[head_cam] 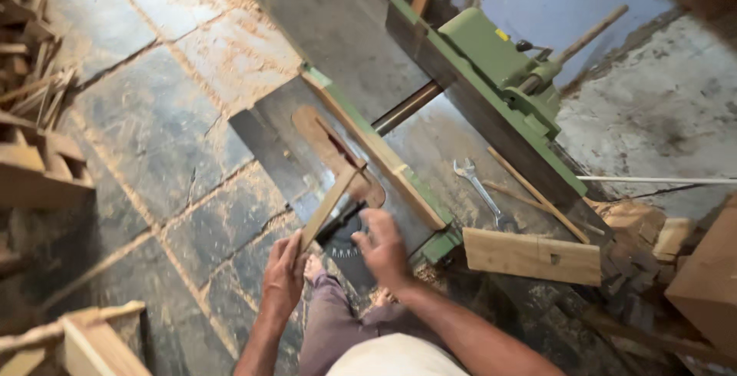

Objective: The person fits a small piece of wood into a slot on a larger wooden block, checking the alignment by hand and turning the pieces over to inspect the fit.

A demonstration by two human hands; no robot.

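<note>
A narrow wooden strip (328,206) is held at its near end by the left hand (282,275), whose fingers are closed around the wood. The strip slants up and to the right across the dark metal saw table (265,142), and its far end is seen close to the slot in the tan wooden insert (322,140) set into that table. The right hand (384,249) is laid over a black mitre gauge (345,239) with a pale scale on its face; the fingers are curved loosely over the gauge, and it cannot be told whether they are clamped on it or merely resting. The two hands are kept near each other, with the strip's lower end and the gauge between them. A long wooden fence (376,150) is set just to the right of the insert, along the green edge of the machine (499,61). Beyond the fence, a steel spanner (476,188) is laid on the grey planer bed, near some thin sticks (537,196). A short wooden block (531,257) is seen near the machine's front right corner. Offcuts of timber (31,115) are piled at the left on the sawdust-strewn stone floor (169,146).
</note>
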